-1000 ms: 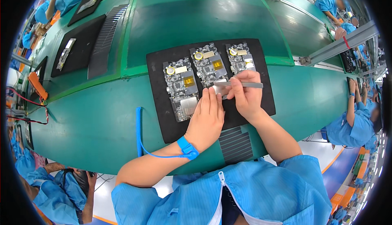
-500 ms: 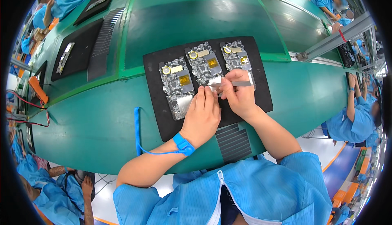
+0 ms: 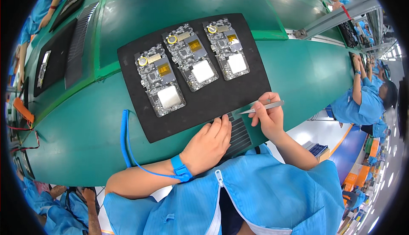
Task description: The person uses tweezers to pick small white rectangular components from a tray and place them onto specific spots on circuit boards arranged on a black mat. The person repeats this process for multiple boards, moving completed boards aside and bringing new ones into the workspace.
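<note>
My right hand [image 3: 269,116] is closed around metal tweezers [image 3: 265,107]. The tips point left, just above the top end of a sheet of dark grey strips [image 3: 240,135]. My left hand [image 3: 209,138] lies with fingers stretched out, fingertips on the sheet's top edge by the black mat [image 3: 196,103]. Three circuit boards lie on the mat: a left board [image 3: 159,79], a middle board [image 3: 190,58] and a right board [image 3: 226,49]. Each has a round coin-like part, a patch of amber film and a silver-white square plate. Both hands are apart from the boards.
A blue coiled cord [image 3: 124,139] runs to the blue wrist strap [image 3: 181,168] on my left arm. The green workbench [image 3: 76,141] curves around me. At the left lies another black mat [image 3: 55,64] with a narrow board. Co-workers in blue sit on both sides.
Both hands have moved off the middle board, toward me, to the strip sheet. The tweezers came along in my right hand. The view has shifted, so the mat appears farther left and higher.
</note>
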Tool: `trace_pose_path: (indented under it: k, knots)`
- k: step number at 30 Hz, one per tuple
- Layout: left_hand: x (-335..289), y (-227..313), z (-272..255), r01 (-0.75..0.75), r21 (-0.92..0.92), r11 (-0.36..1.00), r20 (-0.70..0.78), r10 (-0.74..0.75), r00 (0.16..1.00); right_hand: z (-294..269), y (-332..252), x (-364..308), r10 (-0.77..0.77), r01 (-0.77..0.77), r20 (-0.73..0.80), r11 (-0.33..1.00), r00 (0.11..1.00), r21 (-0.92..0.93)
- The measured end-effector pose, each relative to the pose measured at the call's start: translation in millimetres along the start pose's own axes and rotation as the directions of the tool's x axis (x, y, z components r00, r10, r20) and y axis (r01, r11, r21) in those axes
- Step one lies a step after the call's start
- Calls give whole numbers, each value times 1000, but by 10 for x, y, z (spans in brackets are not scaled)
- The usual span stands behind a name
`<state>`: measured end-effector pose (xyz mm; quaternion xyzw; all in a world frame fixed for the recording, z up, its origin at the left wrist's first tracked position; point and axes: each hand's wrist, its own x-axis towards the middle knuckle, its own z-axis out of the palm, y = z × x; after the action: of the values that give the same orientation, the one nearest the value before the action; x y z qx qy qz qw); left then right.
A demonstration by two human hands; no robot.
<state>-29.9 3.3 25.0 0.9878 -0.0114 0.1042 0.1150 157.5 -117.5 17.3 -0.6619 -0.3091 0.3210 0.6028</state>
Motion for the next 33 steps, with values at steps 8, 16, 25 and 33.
trace_pose_path:
  k: [8,16,25,33]
  knots:
    - [26,-52,-57,-29,-21,999,45,30,999,61,47,92,56,-57,15,992,998,108]
    - [21,-49,-38,-3,-90,996,41,6,999,47,56,110,36,-38,26,997,999,68]
    - [38,-59,-56,2,-107,994,64,5,998,38,75,143,24,-30,56,994,998,110]
    - [-129,-180,-277,9,-216,976,51,2,999,209,-100,338,23,-26,10,905,1000,425]
